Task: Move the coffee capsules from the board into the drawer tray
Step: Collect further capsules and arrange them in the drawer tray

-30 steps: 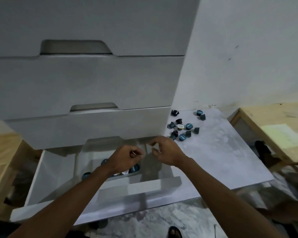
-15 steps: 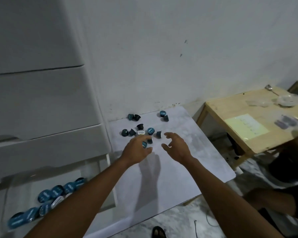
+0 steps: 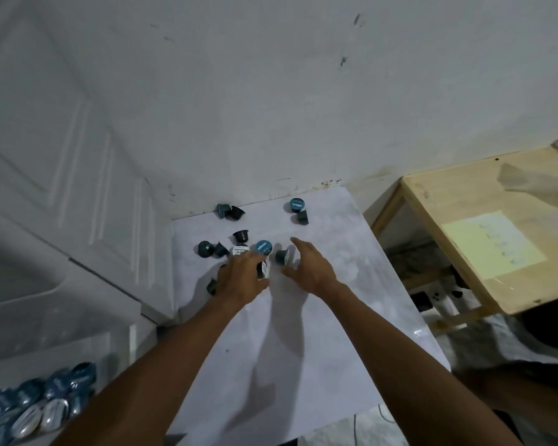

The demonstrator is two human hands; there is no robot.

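Dim, bluish light; blurred, warped edges

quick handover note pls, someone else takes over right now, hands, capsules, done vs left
Left hand: closed on a capsule on the board.
Right hand: open, empty, beside a tipped capsule.
Done: a batch of capsules lies in the drawer tray, lower left.
Left: about ten loose capsules on the board's far end, including a pair near the wall.
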